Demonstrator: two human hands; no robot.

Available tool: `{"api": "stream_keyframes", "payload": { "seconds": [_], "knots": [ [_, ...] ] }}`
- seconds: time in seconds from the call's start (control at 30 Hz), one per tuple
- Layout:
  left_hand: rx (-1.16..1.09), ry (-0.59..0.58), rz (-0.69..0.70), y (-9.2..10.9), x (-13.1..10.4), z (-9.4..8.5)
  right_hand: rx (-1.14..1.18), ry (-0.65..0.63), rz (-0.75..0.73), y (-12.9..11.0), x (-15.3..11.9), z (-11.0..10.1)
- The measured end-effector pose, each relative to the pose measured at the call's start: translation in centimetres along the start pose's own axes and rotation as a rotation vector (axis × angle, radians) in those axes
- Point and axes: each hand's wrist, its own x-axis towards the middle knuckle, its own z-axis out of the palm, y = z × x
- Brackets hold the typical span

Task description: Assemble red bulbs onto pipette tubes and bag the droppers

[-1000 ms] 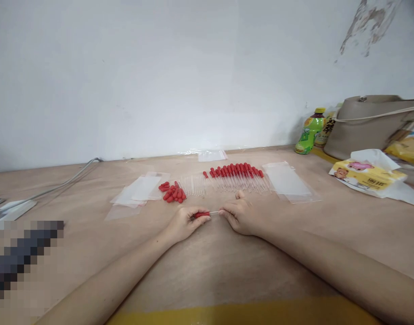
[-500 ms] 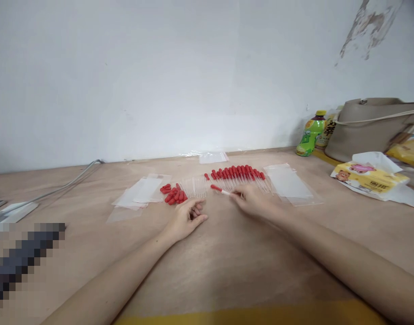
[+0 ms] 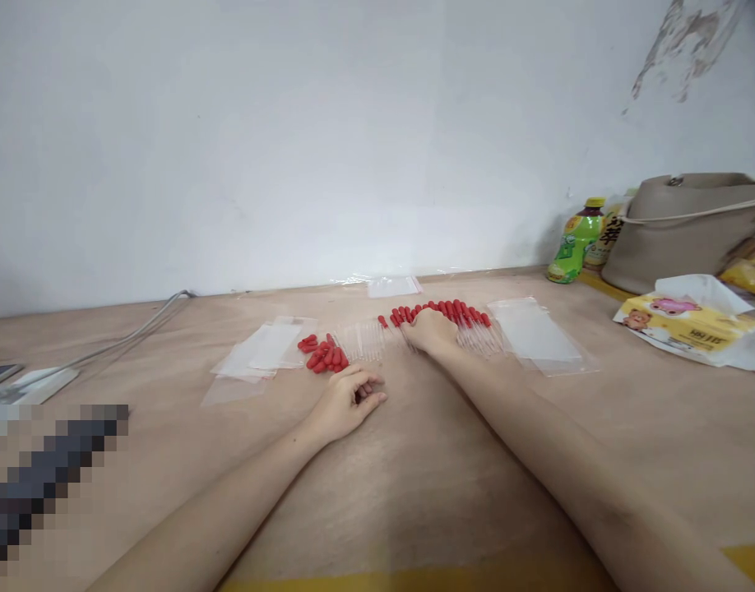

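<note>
My right hand (image 3: 432,330) reaches over a row of glass droppers with red rubber bulbs (image 3: 456,312), fingers closed together on a dropper that they mostly hide. Part of the row lies under this hand. My left hand (image 3: 349,401) rests on the table, holding nothing, its fingers loosely curled and the thumb apart. Just beyond it lie a pile of loose red rubber bulbs (image 3: 326,355) and a row of clear glass tubes (image 3: 362,339) without bulbs. A single red-bulbed dropper (image 3: 382,321) lies between the tubes and the row.
Clear plastic bags lie at the left (image 3: 263,349), the right (image 3: 534,333) and by the wall (image 3: 393,286). Farther right are a tissue pack (image 3: 686,321), a green bottle (image 3: 576,242) and a grey bag (image 3: 673,234). A grey cable (image 3: 136,329) crosses the left side.
My right hand has moved left and away from me with the dropper, onto the row. My left hand stays in about the same place; the view has shifted slightly.
</note>
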Motion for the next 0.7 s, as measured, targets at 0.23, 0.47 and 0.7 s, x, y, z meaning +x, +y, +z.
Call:
{"api": "stream_keyframes", "payload": {
  "seconds": [0.23,0.47,0.7],
  "knots": [
    [-0.008,0.000,0.018,0.1,0.0,0.0,-0.077,0.004,-0.077,-0.2,-1.0,-0.3],
    [0.005,-0.011,0.020,0.2,0.0,0.0,-0.110,-0.076,-0.164,-3.3,-2.1,0.7],
    [-0.001,-0.021,0.022,0.2,0.0,-0.2,-0.128,-0.174,-0.158,-4.9,-1.7,1.0]
  ]
}}
